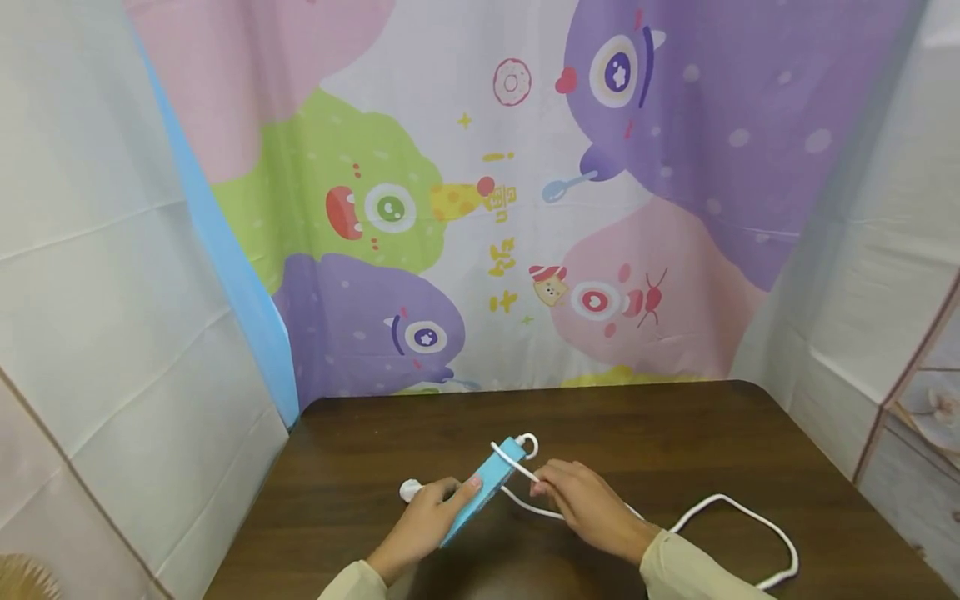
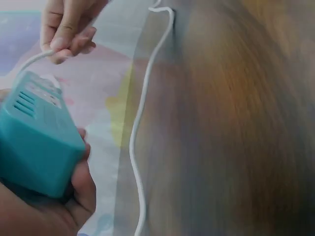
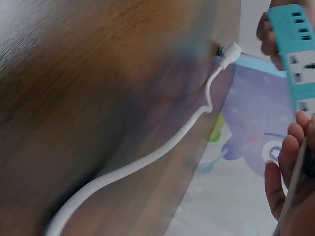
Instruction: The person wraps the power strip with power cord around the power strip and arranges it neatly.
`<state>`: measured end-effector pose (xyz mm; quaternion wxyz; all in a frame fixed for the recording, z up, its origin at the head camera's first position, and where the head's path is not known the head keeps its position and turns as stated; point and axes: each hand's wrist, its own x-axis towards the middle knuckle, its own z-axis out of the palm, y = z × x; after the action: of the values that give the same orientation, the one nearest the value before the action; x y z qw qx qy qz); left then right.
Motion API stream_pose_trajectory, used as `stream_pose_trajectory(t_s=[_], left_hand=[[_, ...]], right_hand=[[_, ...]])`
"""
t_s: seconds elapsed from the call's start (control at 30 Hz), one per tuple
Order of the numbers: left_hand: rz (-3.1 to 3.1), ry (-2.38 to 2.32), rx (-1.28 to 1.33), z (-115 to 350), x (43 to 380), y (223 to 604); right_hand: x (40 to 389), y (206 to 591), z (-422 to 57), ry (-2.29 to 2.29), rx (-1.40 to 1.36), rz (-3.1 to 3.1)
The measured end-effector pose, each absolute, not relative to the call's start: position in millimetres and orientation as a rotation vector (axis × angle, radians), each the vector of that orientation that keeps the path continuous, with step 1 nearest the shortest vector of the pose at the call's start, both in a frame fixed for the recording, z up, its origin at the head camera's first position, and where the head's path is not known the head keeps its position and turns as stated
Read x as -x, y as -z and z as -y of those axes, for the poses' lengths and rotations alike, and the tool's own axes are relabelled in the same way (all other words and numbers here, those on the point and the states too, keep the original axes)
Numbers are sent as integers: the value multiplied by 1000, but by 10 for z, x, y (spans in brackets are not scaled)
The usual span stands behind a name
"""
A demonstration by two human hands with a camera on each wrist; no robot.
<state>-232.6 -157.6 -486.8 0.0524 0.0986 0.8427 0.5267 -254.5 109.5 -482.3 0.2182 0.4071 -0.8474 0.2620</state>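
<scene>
My left hand [image 1: 423, 521] grips a light-blue power strip [image 1: 495, 473], tilted over the table with its far end up and to the right. A white cord [image 1: 517, 463] leaves that far end in a small loop and crosses over the strip. Thumb and fingers of my right hand [image 1: 588, 504] pinch this cord just right of the strip; the left wrist view shows the pinch closely. Slots and white socket panels show on the strip's face [image 3: 301, 64] in the right wrist view. The cord's white plug [image 3: 230, 53] lies on the table, left of my left hand.
Slack cord [image 1: 776, 533] bends in a wide loop on the right of the dark wooden table [image 1: 360, 442]. A cartoon-print curtain [image 1: 517, 350] hangs behind the table's back edge. Pale cloth hangs on both sides. A woven brown thing [image 1: 26, 579] shows at the lower left corner.
</scene>
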Motion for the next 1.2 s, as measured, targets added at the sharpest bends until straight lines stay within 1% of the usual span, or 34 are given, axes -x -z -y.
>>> stream_pose_trajectory(t_s=[0.13,0.2,0.5,0.67,0.77,1.03,1.2], left_hand=[[-2324,-1783,-267,1625,2323,4811],[-2294,-1787,-292,1644,2321,4801],[-2272,-1701,-532,1629,2294,4786],[-2337,-1537,-676,1673,2295,4771],[-2443,-1377,-812,1702,2293,4758],[-2604,-1025,-1314,1623,2289,4758],[-2743,-805,-1395,1590,2275,4795]], right_hand=[[2608,4914,-1183,-733,-1156,2312],[2630,4944,-1217,-741,-1173,2286],[2710,4928,-1258,-648,-1218,2235],[2729,4903,-1304,-554,-1242,2257],[2736,4885,-1331,-497,-1278,2275],[2745,4876,-1333,-388,-1315,2340],[2737,4865,-1235,-314,-1330,2328]])
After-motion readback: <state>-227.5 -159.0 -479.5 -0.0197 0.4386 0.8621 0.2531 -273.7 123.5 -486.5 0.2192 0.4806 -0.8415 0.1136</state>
